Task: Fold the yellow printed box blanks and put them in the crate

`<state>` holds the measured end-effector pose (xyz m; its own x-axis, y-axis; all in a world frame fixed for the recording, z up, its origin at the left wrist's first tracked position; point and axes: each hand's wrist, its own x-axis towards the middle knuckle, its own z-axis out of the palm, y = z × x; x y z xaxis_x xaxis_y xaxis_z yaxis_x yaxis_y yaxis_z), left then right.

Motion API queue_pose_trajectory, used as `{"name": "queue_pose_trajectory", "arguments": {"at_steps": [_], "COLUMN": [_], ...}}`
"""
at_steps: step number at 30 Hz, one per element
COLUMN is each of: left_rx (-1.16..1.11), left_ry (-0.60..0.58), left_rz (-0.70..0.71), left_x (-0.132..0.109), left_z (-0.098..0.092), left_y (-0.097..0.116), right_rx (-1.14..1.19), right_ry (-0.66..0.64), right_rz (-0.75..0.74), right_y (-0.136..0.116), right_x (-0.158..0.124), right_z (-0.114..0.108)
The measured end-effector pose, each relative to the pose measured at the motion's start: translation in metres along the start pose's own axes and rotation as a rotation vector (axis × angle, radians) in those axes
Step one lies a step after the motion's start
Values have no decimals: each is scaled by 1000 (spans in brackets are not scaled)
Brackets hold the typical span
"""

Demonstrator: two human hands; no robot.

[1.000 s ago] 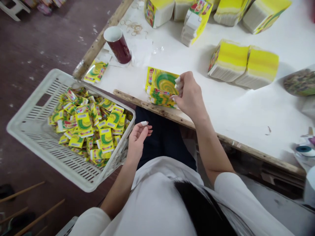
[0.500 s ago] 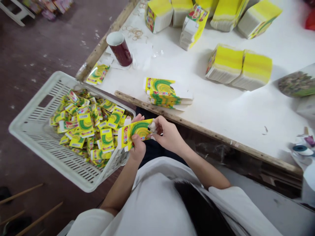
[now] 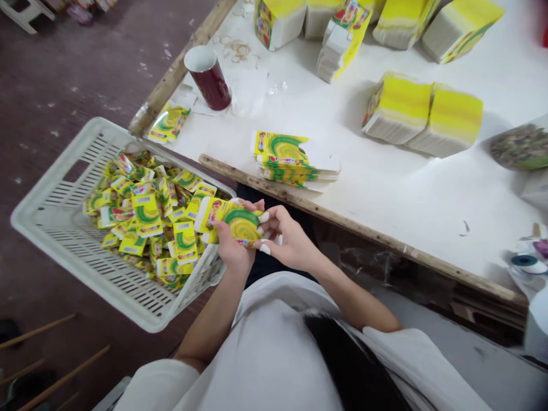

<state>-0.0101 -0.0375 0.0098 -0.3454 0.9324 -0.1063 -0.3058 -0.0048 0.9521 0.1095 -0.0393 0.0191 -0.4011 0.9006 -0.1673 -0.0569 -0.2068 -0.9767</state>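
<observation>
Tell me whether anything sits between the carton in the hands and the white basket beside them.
Nothing visible does. The left hand and right hand hold the yellow-green carton right at the near rim of the white basket, which is open on top and holds many small cartons.

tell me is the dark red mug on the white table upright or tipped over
Upright. The dark red mug stands on its base on the white table, its white-lined mouth facing up.
</observation>
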Motion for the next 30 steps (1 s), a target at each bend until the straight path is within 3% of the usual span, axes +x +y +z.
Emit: {"name": "queue_pose_trajectory", "arguments": {"at_steps": [3, 6, 9, 12, 15, 18, 21, 23, 26, 28, 30], "left_rx": [-128, -150, -18, 76, 49, 49, 126, 270, 558, 684, 740], "left_ry": [25, 26, -39, 39, 84, -37, -172, -335, -643, -671, -566], "left_rz": [-105, -97, -36, 14, -10, -41, 80, 131, 32, -25, 3], "left_x": [8, 11, 9, 4, 2, 9, 19, 20, 12, 2, -8], "left_z": [4, 3, 0, -7, -17, -34, -53, -58, -49, -38, -28], "left_y": [6, 4, -3, -9, -9, 0, 14, 22, 25, 22, 16], "right_rx": [-45, -131, -142, -134, -217, -429, -737, -906, -980, -888, -694], "right_ry": [-25, -20, 65, 129, 108, 127, 95, -10, -108, 40, 287], "right_rz": [-39, -38, -66, -133, -200, -344, -494, -571, -670, -677, -607], "right_y": [8, 13, 10, 1, -8, -16, -24, -28, -30, -24, -15], "right_x": [-4, -3, 3, 6, 4, -2, -9, -12, -15, -14, -11], "right_z": [9, 8, -6, -21, -35, -51, -63, -61, -48, -38, -32]}}
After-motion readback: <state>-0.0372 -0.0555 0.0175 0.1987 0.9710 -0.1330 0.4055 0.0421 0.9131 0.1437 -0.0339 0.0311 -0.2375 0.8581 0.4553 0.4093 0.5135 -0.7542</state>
